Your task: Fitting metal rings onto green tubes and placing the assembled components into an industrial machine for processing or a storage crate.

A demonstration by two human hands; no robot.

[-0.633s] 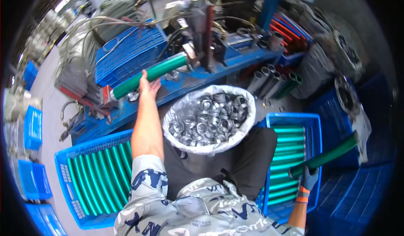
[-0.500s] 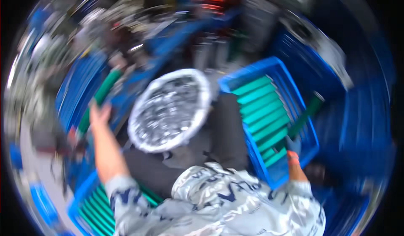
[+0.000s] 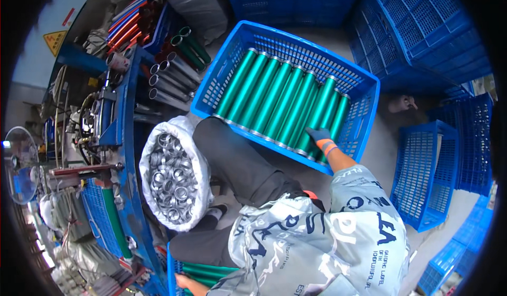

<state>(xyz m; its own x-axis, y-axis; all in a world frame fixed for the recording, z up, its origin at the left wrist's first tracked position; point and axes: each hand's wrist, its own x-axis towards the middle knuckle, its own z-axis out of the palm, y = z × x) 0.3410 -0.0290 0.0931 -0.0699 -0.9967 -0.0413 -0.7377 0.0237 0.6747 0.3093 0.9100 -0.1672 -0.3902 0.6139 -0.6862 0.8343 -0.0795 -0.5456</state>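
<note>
In the large blue plastic basket [image 3: 288, 38] ahead of me lies a row of shiny green metal tubes [image 3: 259, 92]. My right hand [image 3: 319, 135], in a dark glove with an orange cuff, is closed round one green tube [image 3: 323, 103] near the row's right end, which rests a little higher than its neighbours. My left hand [image 3: 182, 282] is low at the left, by the edge of a second blue basket [image 3: 170, 267] holding more green tubes [image 3: 208, 271]. Its fingers are mostly hidden.
Left of my knees stands a white-lined container [image 3: 199, 161] full of metal rings. Beyond it is a blue machine frame [image 3: 129, 153] with a green tube [image 3: 113, 217] in it. Stacked blue crates [image 3: 422, 26] rise at the right; several bare metal tubes [image 3: 171, 82] stand behind.
My view has swung toward the right-hand basket. My right hand has brought its green tube down onto the row. My left hand has left the tube at the machine for the lower basket.
</note>
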